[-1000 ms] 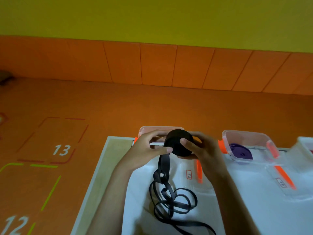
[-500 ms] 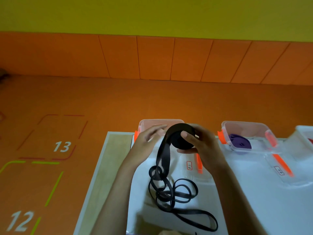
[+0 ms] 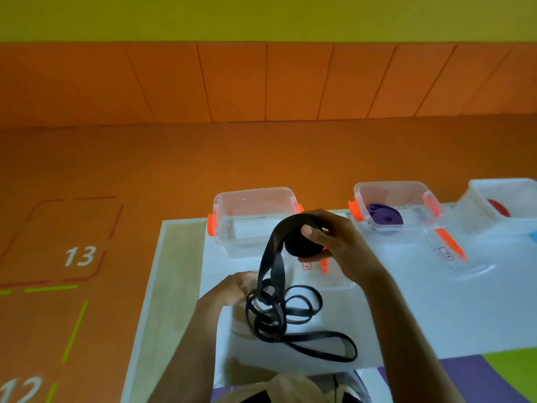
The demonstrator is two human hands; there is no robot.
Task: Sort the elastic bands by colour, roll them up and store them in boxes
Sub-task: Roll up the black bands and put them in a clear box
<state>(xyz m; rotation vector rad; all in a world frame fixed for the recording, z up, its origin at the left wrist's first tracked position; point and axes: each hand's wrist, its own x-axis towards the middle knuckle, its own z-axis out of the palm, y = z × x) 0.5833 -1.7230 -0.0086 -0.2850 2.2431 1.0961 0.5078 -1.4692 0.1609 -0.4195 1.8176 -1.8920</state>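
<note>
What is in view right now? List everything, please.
black elastic band: one, black, rolled end in right hand, loose tail tangled on table sheet
left box: one, clear, orange latches, far table edge, looks empty
middle box: one, clear, orange latches, right of it
purple roll: one, purple, inside middle box
right box: one, whitish, cut off at frame edge
red roll: one, red, inside right box, partly seen
box lids: two, clear, orange latches, before left and middle boxes
table sheet: one, white, covering table
floor: one, orange, marked 12 and 13
left hand: at loose tail, grip blurred
right hand: fingers curled round rolled end
</note>
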